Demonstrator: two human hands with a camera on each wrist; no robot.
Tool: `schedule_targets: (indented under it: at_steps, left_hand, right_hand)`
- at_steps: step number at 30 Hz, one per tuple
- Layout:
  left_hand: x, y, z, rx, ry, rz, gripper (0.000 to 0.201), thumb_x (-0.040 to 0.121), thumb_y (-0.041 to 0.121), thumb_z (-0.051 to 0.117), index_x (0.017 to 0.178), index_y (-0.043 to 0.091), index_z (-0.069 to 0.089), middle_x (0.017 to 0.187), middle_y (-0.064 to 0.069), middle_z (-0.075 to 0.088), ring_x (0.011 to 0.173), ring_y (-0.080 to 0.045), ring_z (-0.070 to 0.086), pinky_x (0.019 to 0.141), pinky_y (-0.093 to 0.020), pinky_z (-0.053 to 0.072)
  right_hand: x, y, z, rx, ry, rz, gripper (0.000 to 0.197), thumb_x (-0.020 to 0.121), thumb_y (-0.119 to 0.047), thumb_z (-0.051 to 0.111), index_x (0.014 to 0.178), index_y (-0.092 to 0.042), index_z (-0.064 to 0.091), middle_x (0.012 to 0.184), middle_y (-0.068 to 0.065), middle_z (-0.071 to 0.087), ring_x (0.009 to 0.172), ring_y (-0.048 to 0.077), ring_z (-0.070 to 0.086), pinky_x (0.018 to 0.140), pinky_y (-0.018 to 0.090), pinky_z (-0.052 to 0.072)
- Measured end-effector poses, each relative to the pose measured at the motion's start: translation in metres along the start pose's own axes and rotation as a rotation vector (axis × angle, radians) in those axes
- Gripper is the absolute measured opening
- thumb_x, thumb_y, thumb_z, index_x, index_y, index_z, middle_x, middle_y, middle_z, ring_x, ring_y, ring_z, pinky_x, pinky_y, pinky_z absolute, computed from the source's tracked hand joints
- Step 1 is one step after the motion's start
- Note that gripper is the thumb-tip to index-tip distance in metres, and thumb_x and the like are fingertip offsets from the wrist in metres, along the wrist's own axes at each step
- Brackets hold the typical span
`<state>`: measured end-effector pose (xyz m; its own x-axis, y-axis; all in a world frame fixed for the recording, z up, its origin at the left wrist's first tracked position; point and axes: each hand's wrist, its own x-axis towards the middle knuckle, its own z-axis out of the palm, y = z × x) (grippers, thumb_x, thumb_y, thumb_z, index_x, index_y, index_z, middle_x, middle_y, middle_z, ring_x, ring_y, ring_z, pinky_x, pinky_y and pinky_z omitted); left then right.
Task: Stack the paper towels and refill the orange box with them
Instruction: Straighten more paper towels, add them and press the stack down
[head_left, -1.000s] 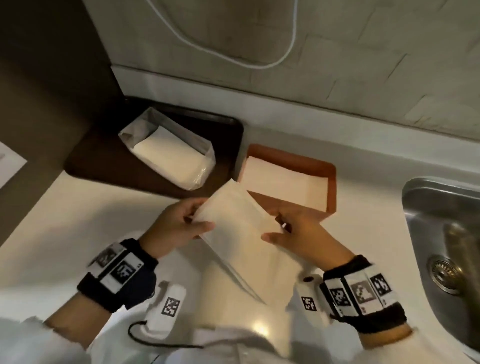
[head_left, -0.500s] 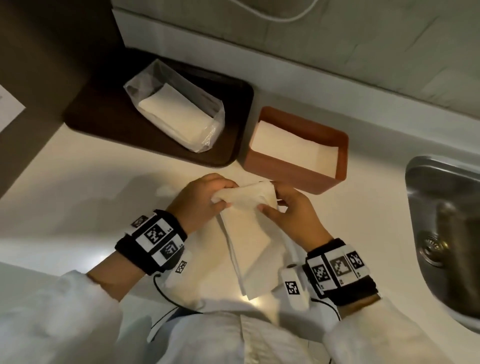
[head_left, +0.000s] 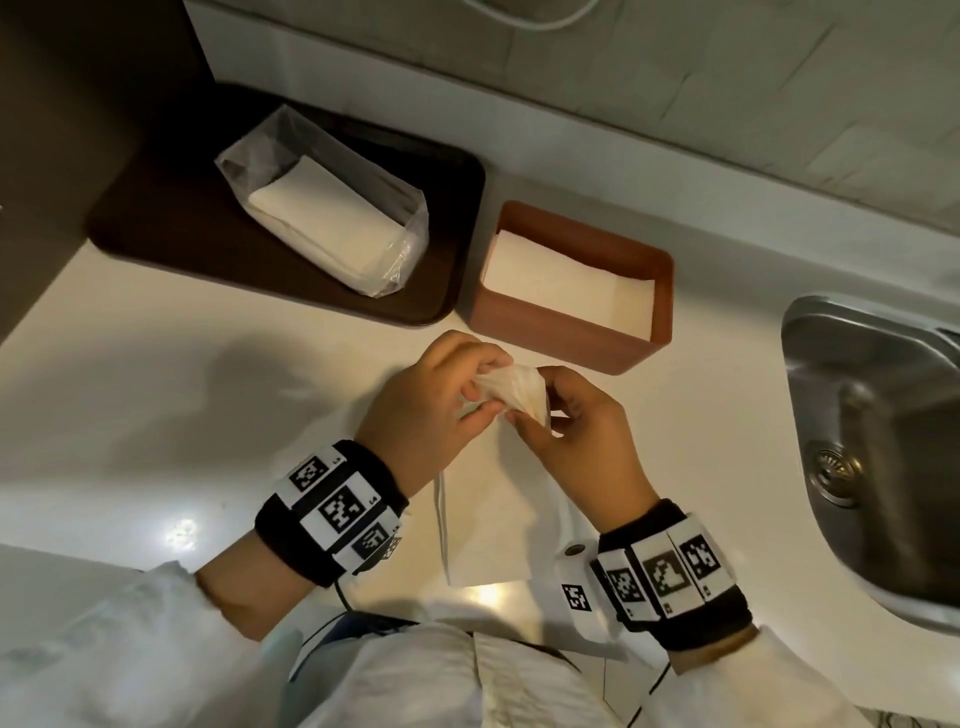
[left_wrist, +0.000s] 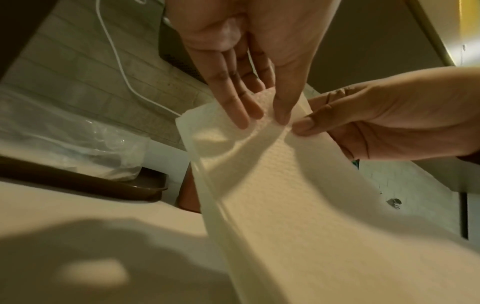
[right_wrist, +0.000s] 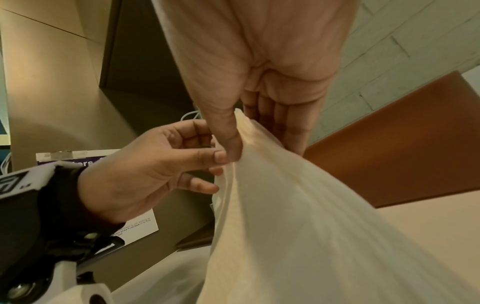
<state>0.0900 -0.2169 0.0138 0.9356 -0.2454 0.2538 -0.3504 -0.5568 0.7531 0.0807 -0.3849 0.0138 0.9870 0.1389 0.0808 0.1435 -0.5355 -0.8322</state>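
A white paper towel (head_left: 493, 514) hangs over the counter just in front of the orange box (head_left: 566, 332). My left hand (head_left: 441, 405) pinches its top edge between thumb and fingers, and my right hand (head_left: 571, 431) pinches the same edge beside it. In the left wrist view the paper towel (left_wrist: 298, 205) droops from both sets of fingertips (left_wrist: 283, 117). In the right wrist view my thumb (right_wrist: 228, 135) presses the paper towel (right_wrist: 298, 226) against my fingers. The orange box holds a flat stack of white towels (head_left: 561, 280).
A dark brown tray (head_left: 171, 218) at the back left carries a clear plastic bag (head_left: 410, 228) of more towels (head_left: 322, 213). A steel sink (head_left: 872, 426) lies at the right. A tiled wall with a white cable (left_wrist: 116, 53) runs behind the counter.
The towel was held spread and flat between both hands near the box; both hands have since come together and bunched its top edge, so it now hangs down.
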Motion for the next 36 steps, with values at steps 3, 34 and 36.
schedule_targets:
  at_steps: [3, 34, 36]
  left_hand:
    - [-0.002, 0.0, 0.003, -0.05, 0.046, -0.019, 0.038, 0.073, 0.014, 0.075, 0.1, 0.026, 0.05, 0.098, 0.013, 0.05, 0.074, -0.005, 0.057, 0.063, -0.029, 0.053]
    - [0.012, -0.006, 0.003, -0.008, -0.045, 0.11, 0.026, 0.078, 0.021, 0.063, 0.101, 0.011, 0.066, 0.102, -0.005, 0.063, 0.071, -0.012, 0.06, 0.066, -0.03, 0.058]
    - [0.012, -0.006, 0.002, 0.008, -0.049, 0.099, 0.027, 0.076, 0.022, 0.063, 0.101, 0.012, 0.066, 0.103, -0.005, 0.063, 0.069, -0.009, 0.057, 0.063, -0.025, 0.054]
  right_hand:
    - [-0.002, 0.001, 0.0, 0.04, 0.0, 0.017, 0.025, 0.077, -0.009, 0.071, 0.1, -0.017, 0.062, 0.084, -0.018, 0.062, 0.079, 0.009, 0.061, 0.071, 0.026, 0.054]
    - [0.009, 0.003, -0.011, 0.238, -0.052, 0.133, 0.01, 0.087, -0.017, 0.059, 0.084, -0.019, 0.069, 0.075, 0.0, 0.07, 0.071, 0.015, 0.061, 0.073, 0.041, 0.051]
    - [0.01, 0.003, -0.012, 0.25, -0.075, 0.144, 0.017, 0.087, -0.014, 0.059, 0.084, -0.028, 0.069, 0.074, -0.014, 0.07, 0.076, 0.008, 0.063, 0.08, 0.042, 0.053]
